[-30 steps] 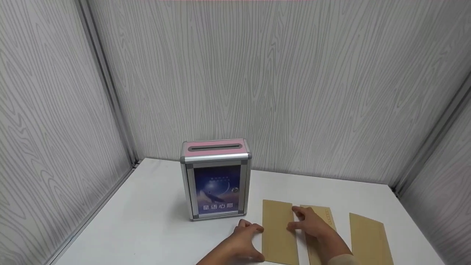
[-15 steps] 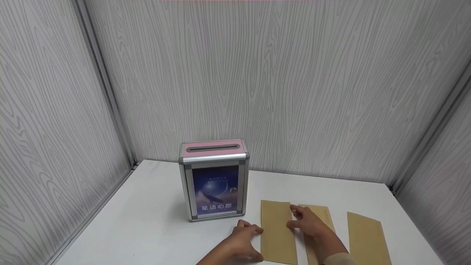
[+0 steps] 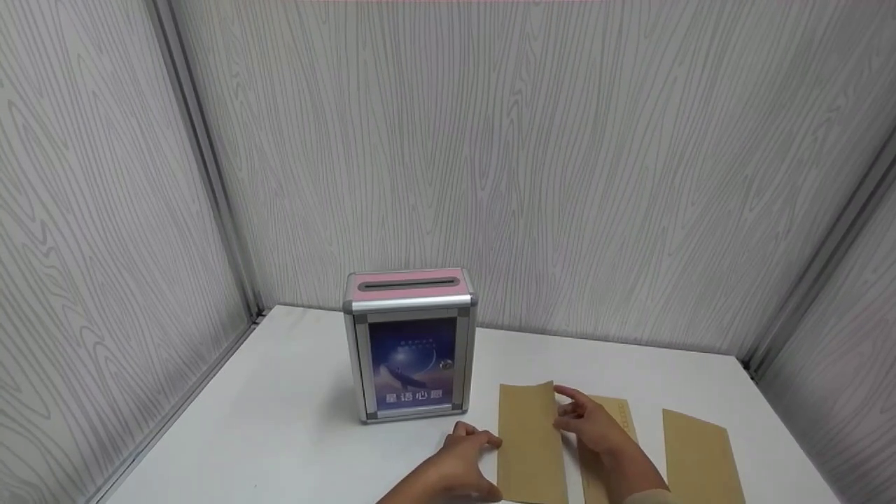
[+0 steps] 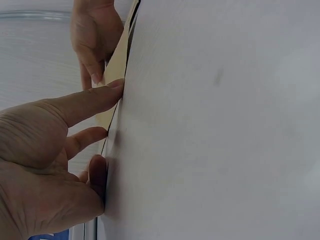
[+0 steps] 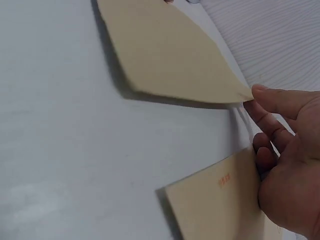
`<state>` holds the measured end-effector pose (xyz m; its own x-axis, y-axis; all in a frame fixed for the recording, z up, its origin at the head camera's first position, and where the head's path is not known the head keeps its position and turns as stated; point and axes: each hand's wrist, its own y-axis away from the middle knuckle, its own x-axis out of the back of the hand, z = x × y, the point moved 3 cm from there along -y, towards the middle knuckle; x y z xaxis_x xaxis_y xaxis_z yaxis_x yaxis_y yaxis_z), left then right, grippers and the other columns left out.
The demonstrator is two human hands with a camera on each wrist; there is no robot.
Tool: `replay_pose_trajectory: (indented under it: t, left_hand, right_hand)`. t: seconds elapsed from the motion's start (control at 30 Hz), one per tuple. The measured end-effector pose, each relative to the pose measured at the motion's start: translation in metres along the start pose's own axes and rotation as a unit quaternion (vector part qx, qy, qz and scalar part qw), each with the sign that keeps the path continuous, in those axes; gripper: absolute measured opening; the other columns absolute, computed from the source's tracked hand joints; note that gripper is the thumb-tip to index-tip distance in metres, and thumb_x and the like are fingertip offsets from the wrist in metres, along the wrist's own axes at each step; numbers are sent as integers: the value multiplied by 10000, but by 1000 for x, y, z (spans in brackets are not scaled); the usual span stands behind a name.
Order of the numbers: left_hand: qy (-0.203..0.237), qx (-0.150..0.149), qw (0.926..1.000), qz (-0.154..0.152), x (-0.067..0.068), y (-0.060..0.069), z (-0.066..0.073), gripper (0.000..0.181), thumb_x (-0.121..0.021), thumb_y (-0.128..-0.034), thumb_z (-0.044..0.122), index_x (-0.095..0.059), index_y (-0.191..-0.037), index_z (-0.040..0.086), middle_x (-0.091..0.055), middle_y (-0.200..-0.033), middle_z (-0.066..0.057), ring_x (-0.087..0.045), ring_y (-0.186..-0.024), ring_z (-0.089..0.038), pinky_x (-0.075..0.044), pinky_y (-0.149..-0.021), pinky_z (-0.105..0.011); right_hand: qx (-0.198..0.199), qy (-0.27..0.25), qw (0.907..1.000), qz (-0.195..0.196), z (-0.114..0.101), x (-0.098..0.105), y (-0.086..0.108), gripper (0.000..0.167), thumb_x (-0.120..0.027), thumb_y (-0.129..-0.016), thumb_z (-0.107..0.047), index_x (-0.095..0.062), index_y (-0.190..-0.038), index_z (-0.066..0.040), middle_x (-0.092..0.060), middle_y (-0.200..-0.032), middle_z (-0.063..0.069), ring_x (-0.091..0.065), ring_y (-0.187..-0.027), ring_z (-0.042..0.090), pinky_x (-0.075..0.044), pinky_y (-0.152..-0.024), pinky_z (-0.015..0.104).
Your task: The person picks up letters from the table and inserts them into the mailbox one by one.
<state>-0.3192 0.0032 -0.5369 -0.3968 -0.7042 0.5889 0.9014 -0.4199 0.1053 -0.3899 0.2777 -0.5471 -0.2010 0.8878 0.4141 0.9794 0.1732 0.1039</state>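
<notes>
A plain brown envelope [image 3: 530, 444] lies on the white table between the two hands. At its right edge the right hand [image 3: 593, 428] pinches the paper between thumb and finger, and that edge is raised and bent, as the right wrist view shows with the envelope [image 5: 165, 55] and the hand [image 5: 295, 135]. The left hand [image 3: 458, 463] has thumb and fingers spread along the left edge; in the left wrist view the fingertips of this hand [image 4: 45, 150] touch the envelope's edge. A second envelope [image 3: 616, 413] lies partly beneath the right forearm.
A third envelope [image 3: 702, 455] lies farther right on the white table [image 3: 294, 392]. Behind and left of the hands stands a silver-framed box [image 3: 413, 350] with a pink slotted top and a lock on its front. Grey wood-patterned panels [image 3: 490, 154] surround the table.
The right hand now lifts the upper right edge of the middle-left envelope, which lay flat before. The left hand has stayed at the left edge.
</notes>
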Motion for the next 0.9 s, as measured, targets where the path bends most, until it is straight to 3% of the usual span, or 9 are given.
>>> replay_pose_trajectory:
  t: [0.2,0.37,0.47,0.7,0.9]
  left_hand:
    - [-119,-64,9999,81,0,0,0,729,-985,-692,79,-697,-1360,135,-457,-1343,-102,-476,-1276,-258,-526,-1140,-534]
    - [-103,-15,9999,89,-1,1,0,810,-993,-686,89,-648,-1419,113,-446,-1312,-99,-467,-1245,-255,-514,-1143,-523]
    - [-96,33,9998,153,0,0,0,871,-1000,-673,100,-614,-1454,87,-442,-1285,-90,-464,-1227,-248,-494,-1165,-501]
    - [-116,3,9999,110,1,1,2,768,-983,-682,84,-653,-1376,104,-447,-1291,-78,-458,-1235,-238,-482,-1166,-456]
    - [-16,81,10000,-28,0,3,1,661,-963,-701,61,-628,-1250,218,-453,-1341,-73,-458,-1323,-305,-472,-1178,-594]
  right_hand:
    - [-124,-50,9997,183,3,-1,2,750,-759,-982,-53,-391,-1635,-17,-707,-1077,49,-595,-1086,174,-462,-1085,419]
    - [-275,-44,9984,484,5,-2,2,453,-746,-990,-48,-617,-1422,0,-691,-1039,46,-606,-993,165,-488,-961,323]
    - [-288,-123,9976,626,6,-2,1,293,-733,-996,-38,-674,-1281,-2,-691,-1017,44,-603,-960,159,-480,-894,280]
    - [-182,-368,9960,796,7,-1,2,196,-753,-975,-32,-704,-1161,2,-699,-970,16,-606,-941,142,-476,-868,265]
    - [-254,-522,9941,912,7,-2,3,225,-786,-946,-41,-722,-1157,3,-710,-959,4,-622,-945,137,-488,-887,267]
